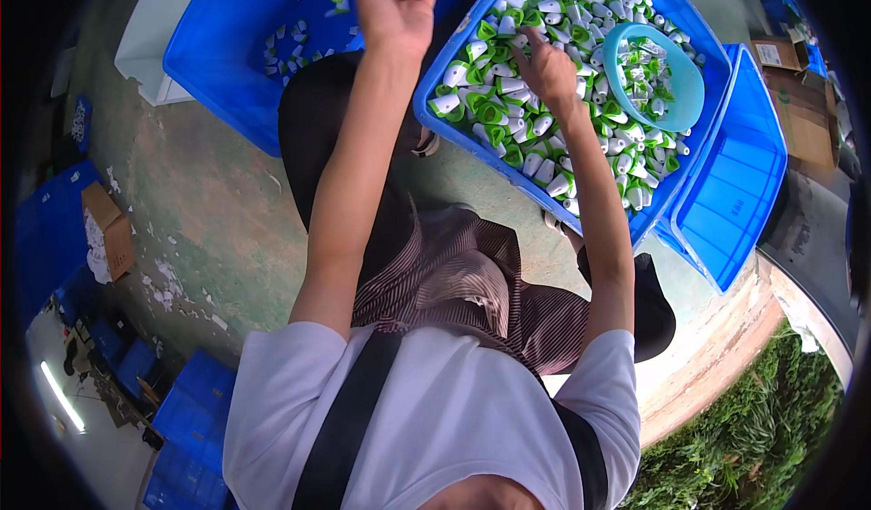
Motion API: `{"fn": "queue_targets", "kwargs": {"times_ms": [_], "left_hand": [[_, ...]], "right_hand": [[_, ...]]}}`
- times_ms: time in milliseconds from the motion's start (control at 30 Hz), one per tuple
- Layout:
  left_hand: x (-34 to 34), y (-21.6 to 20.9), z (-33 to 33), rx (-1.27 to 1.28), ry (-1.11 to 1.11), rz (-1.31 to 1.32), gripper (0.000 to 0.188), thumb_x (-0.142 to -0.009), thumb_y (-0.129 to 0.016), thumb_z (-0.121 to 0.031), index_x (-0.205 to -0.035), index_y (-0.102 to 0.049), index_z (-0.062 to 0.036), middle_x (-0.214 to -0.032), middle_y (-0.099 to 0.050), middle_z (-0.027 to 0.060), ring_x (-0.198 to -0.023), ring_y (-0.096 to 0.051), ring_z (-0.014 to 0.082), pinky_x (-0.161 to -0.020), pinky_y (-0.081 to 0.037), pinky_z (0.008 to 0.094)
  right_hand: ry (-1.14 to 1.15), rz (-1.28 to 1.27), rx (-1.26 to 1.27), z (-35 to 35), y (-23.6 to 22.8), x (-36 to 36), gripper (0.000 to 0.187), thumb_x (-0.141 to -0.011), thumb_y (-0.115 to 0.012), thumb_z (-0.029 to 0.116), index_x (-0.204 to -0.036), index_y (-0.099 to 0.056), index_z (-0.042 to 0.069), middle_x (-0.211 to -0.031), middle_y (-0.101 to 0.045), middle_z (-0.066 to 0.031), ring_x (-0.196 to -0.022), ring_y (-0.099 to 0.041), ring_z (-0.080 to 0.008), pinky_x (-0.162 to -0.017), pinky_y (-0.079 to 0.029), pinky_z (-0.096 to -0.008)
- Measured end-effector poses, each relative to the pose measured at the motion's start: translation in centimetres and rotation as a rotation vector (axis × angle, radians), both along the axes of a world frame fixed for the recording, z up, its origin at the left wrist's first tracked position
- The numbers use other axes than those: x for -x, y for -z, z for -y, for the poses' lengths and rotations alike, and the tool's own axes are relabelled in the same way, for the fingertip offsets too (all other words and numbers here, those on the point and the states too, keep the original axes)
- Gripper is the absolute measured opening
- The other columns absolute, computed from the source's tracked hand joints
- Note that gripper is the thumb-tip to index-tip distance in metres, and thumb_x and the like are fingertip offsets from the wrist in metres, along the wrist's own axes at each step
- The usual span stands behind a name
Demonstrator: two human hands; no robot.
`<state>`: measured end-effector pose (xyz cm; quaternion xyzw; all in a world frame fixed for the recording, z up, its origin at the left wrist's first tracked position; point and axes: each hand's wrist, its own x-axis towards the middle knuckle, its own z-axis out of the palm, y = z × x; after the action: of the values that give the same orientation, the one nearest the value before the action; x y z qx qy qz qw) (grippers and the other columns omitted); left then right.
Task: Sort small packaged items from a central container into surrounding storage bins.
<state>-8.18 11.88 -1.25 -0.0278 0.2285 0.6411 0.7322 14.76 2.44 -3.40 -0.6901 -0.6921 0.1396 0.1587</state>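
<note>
My left hand (pixel 399 15) is raised at the inner side of the left blue bin (pixel 218 47), palm up with its fingers apart and nothing in it. Beside it a green-and-white plastic piece (pixel 337 0) shows over that bin; whether it is in the air or lying there I cannot tell. My right hand (pixel 550 73) reaches down onto a heap of small white plastic caps with green rims (pixel 508 102), which fills the right blue bin (pixel 494 158). Its forefinger is stretched out against the caps, the other fingers partly hidden.
A round turquoise basket (pixel 685 83) holding clear and green pieces rests on the heap. Another blue bin (pixel 730 183) stands against the right side. Cardboard boxes (pixel 807 115) are at the far right, stacked blue crates (pixel 195 410) at the lower left, and white scraps (pixel 163 283) on the floor.
</note>
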Motion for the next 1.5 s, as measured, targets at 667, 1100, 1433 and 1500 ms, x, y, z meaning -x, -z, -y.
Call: {"fn": "queue_targets", "kwargs": {"times_ms": [667, 1100, 1433, 1500], "left_hand": [[-9.8, -1.0, 7.4, -0.24, 0.926, -1.009, 0.049, -0.092, -0.054, -0.048, -0.08, -0.066, -0.0018, -0.064, -0.059, 0.0033, -0.06, -0.057, 0.013, -0.056, -0.045, 0.0247], [-8.2, -1.7, 5.1, 0.07, 0.3, -0.714, 0.031, -0.098, -0.042, -0.027, -0.091, -0.055, 0.0009, -0.067, -0.059, 0.0106, -0.056, -0.062, 0.0205, -0.049, -0.05, 0.0282], [-7.9, -1.7, 5.0, 0.01, 0.305, -0.772, 0.012, -0.093, -0.051, -0.012, -0.095, -0.057, -0.0022, -0.074, -0.056, 0.0058, -0.05, -0.047, 0.009, -0.041, -0.036, 0.0223], [-8.2, -1.9, 5.3, 0.006, 0.323, -0.795, 0.015, -0.095, -0.05, -0.013, -0.096, -0.058, -0.0013, -0.076, -0.055, 0.0067, -0.051, -0.045, 0.0085, -0.043, -0.035, 0.0215]], "right_hand": [[0.09, -0.883, 0.055, 2.5, -2.0, -0.7, 0.035, -0.089, -0.063, 0.03, -0.107, -0.053, 0.001, -0.065, -0.063, -0.0075, -0.055, -0.057, -0.0145, -0.052, -0.046, -0.0294], [0.3, -0.975, 0.241, -2.2, -0.6, -1.1, 0.04, -0.085, -0.062, 0.033, -0.11, -0.057, 0.002, -0.078, -0.066, -0.0108, -0.067, -0.067, -0.0198, -0.048, -0.048, -0.0306], [-0.036, -0.176, 0.092, -2.4, 1.2, 1.8, 0.051, -0.08, -0.065, 0.045, -0.116, -0.054, 0.011, -0.084, -0.067, -0.0232, -0.081, -0.065, -0.041, -0.069, -0.051, -0.0478], [-0.064, -0.025, 0.144, -2.5, 0.5, 2.6, 0.048, -0.082, -0.063, 0.043, -0.115, -0.054, 0.011, -0.082, -0.066, -0.0228, -0.08, -0.065, -0.0402, -0.069, -0.051, -0.0486]]}}
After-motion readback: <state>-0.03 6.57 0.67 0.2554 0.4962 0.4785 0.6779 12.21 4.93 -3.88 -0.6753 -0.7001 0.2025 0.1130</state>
